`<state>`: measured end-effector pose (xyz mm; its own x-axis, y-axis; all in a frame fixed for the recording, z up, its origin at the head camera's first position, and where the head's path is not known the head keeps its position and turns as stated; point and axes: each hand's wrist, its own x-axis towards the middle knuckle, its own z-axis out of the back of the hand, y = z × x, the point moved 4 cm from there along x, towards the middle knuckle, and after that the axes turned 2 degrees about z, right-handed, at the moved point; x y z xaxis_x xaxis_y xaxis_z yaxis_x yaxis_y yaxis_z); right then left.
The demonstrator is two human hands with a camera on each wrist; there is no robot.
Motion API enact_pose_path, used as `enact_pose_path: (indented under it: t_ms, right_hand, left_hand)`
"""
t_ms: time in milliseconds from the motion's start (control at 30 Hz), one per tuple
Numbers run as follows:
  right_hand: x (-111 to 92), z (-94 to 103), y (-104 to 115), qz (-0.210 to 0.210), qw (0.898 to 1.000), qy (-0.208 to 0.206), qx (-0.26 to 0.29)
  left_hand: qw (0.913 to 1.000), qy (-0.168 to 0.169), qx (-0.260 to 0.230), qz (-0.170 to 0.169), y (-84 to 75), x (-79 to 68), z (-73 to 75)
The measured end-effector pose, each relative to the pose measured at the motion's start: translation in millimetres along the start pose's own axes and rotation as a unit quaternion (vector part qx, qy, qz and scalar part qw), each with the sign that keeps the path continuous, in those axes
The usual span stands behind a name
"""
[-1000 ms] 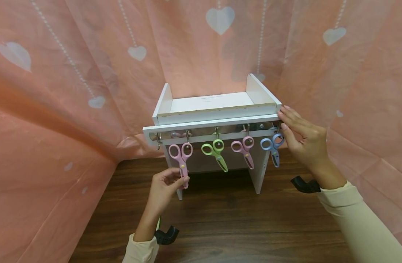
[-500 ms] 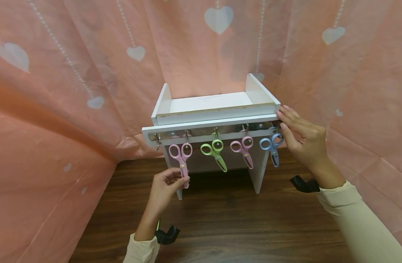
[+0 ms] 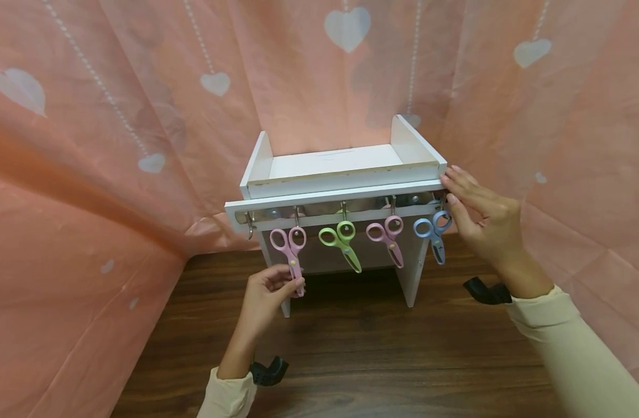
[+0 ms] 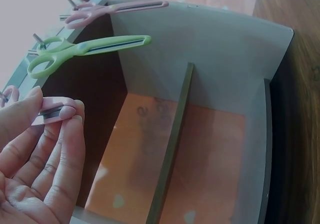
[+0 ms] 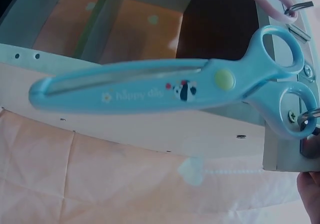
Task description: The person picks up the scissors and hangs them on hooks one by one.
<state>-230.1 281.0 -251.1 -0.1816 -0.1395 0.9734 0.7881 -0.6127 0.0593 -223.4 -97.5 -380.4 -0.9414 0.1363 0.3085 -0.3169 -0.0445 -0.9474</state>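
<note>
In the head view my left hand [image 3: 269, 293] pinches the blade end of the left pink scissors [image 3: 289, 247] between thumb and fingers. Their handle loop is at the second hook from the left. Green scissors [image 3: 343, 242], another pink pair [image 3: 388, 238] and blue scissors [image 3: 433, 232] hang from hooks to the right. My right hand [image 3: 484, 217] holds the right end of the white hook rack [image 3: 319, 199], thumb in front near the blue pair. The right wrist view shows the blue scissors [image 5: 165, 87] close up, with only a fingertip [image 5: 309, 196] at the rack's end.
The rack fronts a white shelf unit [image 3: 340, 162] on a dark wooden floor [image 3: 361, 360]. The leftmost hook [image 3: 250, 223] carries nothing. A peach curtain [image 3: 142, 87] with white hearts surrounds the unit. A black wrist mount [image 3: 269, 371] sits on the left arm.
My left hand has shifted slightly right and up, and the blade end of the pink scissors moved with it. My right hand stays at the rack's end.
</note>
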Motion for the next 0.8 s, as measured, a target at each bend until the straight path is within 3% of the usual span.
enact_pose_path:
  t_ms: [233, 800]
  right_hand:
    - [2.6, 2.3, -3.0, 0.004, 1.0, 0.013, -0.006]
    - [3.3, 3.4, -3.6, 0.007, 1.0, 0.012, 0.005]
  left_hand:
    - [1.0, 0.0, 0.002, 0.004, 1.3, 2.3, 2.3]
    - [0.998, 0.047, -0.041, -0.005, 6.5, 10.1, -3.0]
